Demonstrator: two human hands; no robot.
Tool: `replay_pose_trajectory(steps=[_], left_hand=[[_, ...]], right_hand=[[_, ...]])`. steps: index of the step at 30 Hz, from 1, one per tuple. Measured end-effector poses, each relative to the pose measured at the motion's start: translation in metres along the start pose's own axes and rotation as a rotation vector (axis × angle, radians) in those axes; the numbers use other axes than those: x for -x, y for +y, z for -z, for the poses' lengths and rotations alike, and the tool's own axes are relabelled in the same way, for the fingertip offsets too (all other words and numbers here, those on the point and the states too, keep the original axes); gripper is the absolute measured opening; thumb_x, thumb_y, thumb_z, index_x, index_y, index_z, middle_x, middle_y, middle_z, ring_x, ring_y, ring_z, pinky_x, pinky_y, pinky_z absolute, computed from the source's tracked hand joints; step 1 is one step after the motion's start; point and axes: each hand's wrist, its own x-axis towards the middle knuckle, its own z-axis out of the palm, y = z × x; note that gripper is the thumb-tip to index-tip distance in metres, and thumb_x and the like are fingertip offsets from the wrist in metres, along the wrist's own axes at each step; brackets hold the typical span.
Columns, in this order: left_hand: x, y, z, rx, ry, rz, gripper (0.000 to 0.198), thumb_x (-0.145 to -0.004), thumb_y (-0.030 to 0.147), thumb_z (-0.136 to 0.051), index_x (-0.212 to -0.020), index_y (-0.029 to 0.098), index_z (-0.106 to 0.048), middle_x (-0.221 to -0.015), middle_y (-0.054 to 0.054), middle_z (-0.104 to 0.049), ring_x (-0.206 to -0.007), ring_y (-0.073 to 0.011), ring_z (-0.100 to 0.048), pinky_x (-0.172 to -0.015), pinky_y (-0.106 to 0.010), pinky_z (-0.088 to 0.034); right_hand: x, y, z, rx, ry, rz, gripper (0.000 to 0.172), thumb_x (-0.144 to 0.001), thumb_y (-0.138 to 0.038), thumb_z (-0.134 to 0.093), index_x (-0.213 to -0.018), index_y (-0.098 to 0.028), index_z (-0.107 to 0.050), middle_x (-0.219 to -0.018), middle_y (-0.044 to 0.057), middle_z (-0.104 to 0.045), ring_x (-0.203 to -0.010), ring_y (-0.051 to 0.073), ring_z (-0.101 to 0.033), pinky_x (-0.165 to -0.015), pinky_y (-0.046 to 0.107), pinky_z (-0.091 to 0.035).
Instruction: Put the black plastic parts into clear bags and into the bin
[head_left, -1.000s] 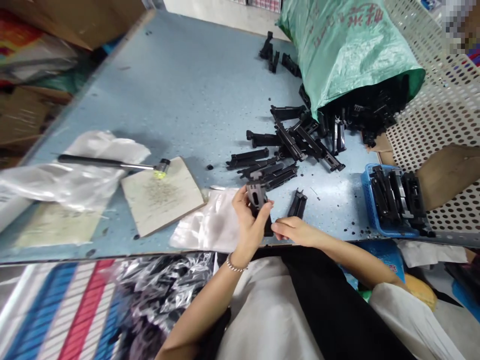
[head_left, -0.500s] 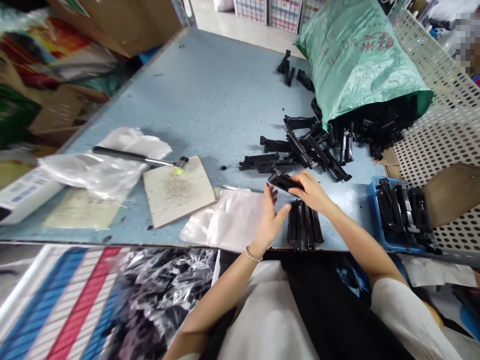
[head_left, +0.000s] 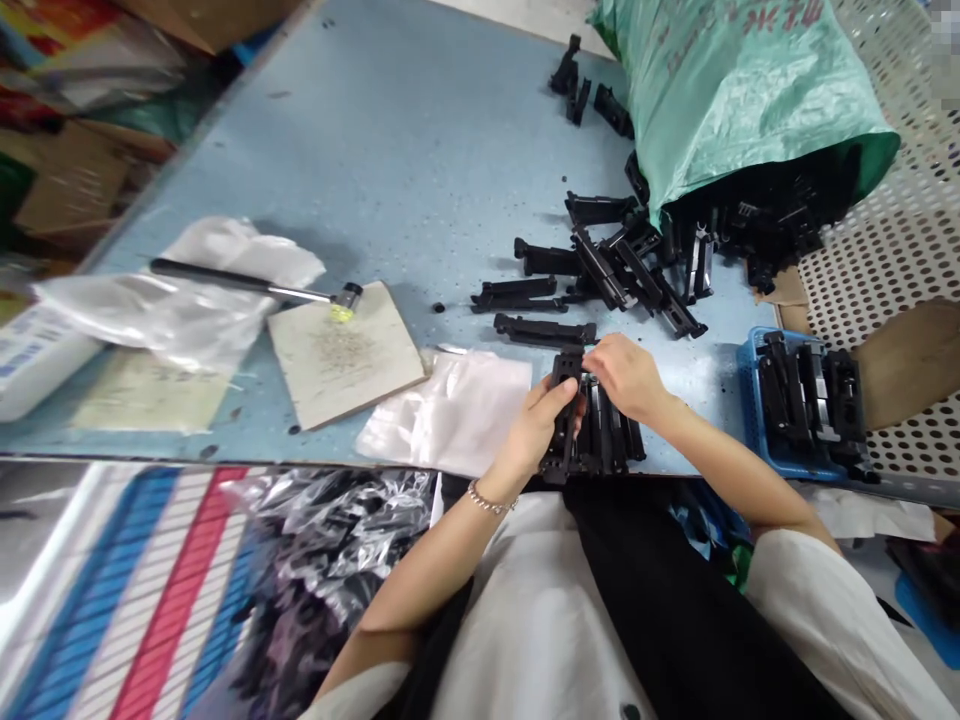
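Note:
My left hand (head_left: 538, 425) grips a long black plastic part (head_left: 568, 375) with small holes near its far end, thumb on top. The part points away from me at the table's front edge. Close beside its far end is my right hand (head_left: 624, 378), fingers curled into a pinch; whatever they hold is too small or hidden. Beneath and between my hands a row of similar black parts (head_left: 611, 430) lies side by side. One more black part (head_left: 544, 330) rests crosswise just beyond my hands.
A green woven sack (head_left: 750, 110) spills black parts (head_left: 626, 270) onto the blue table (head_left: 405, 140). At right stands a blue basket (head_left: 806, 465) of such parts. Leftward lie clear plastic bags (head_left: 450, 410), a worn board (head_left: 345, 365) and a hammer (head_left: 225, 275).
The black part has passed from my right hand to my left and turned from crosswise to pointing away. My left hand has closed around it. The view has tilted slightly downward.

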Motion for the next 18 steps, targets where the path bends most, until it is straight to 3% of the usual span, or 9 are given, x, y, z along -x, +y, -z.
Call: replay_pose_trajectory(steps=[3, 8, 11, 13, 14, 18], left_hand=[[-0.007, 0.002, 0.005, 0.024, 0.082, -0.044, 0.045, -0.079, 0.06, -0.072, -0.086, 0.017, -0.061, -0.064, 0.0, -0.062, -0.048, -0.0104, -0.054, -0.044, -0.022, -0.042], [-0.012, 0.009, 0.01, 0.042, 0.096, -0.064, 0.051, -0.086, 0.062, -0.065, -0.113, 0.018, -0.061, -0.067, 0.001, -0.061, -0.049, -0.0118, -0.056, -0.043, -0.022, -0.042], [-0.009, 0.006, 0.011, -0.03, 0.221, -0.325, 0.065, -0.083, 0.054, -0.073, -0.135, 0.027, -0.045, -0.092, -0.001, -0.066, -0.059, -0.0117, -0.063, -0.056, -0.026, -0.054], [-0.009, -0.001, 0.02, -0.093, 0.336, -0.522, 0.075, -0.08, 0.049, -0.079, -0.14, 0.032, -0.036, -0.112, -0.003, -0.064, -0.073, -0.0136, -0.069, -0.071, -0.03, -0.059], [-0.01, -0.007, 0.026, -0.126, 0.369, -0.551, 0.072, -0.082, 0.048, -0.077, -0.14, 0.031, -0.037, -0.117, -0.005, -0.063, -0.081, -0.0157, -0.07, -0.077, -0.033, -0.06], [-0.019, -0.044, 0.048, -0.371, 0.348, -0.379, 0.044, -0.093, 0.046, -0.059, -0.129, 0.021, -0.055, -0.121, -0.01, -0.067, -0.113, -0.0255, -0.066, -0.103, -0.046, -0.053]], right_hand=[[0.009, -0.012, -0.005, -0.066, 0.032, -0.071, 0.046, -0.108, -0.049, -0.023, -0.105, -0.022, -0.06, -0.093, 0.007, -0.062, -0.088, 0.022, -0.057, -0.079, 0.037, -0.046], [0.049, -0.047, -0.025, 0.086, -0.022, 0.262, 0.038, -0.106, -0.047, -0.038, -0.092, -0.021, -0.062, -0.087, 0.006, -0.065, -0.081, 0.023, -0.056, -0.071, 0.038, -0.042], [0.06, -0.057, -0.035, -0.011, -0.074, 0.122, 0.039, -0.108, -0.04, -0.033, -0.085, -0.021, -0.06, -0.081, 0.006, -0.063, -0.076, 0.021, -0.056, -0.07, 0.036, -0.044], [0.055, -0.052, -0.035, -0.129, -0.191, 0.003, 0.04, -0.109, -0.039, -0.032, -0.086, -0.022, -0.059, -0.08, 0.004, -0.063, -0.074, 0.019, -0.057, -0.07, 0.034, -0.046], [0.047, -0.045, -0.033, -0.167, -0.228, -0.034, 0.039, -0.109, -0.038, -0.032, -0.088, -0.022, -0.06, -0.082, 0.004, -0.063, -0.076, 0.019, -0.058, -0.072, 0.033, -0.047], [-0.002, -0.003, -0.033, 0.022, -0.108, -0.12, 0.027, -0.107, -0.034, -0.042, -0.113, -0.02, -0.064, -0.116, 0.011, -0.065, -0.11, 0.025, -0.057, -0.095, 0.04, -0.047]])
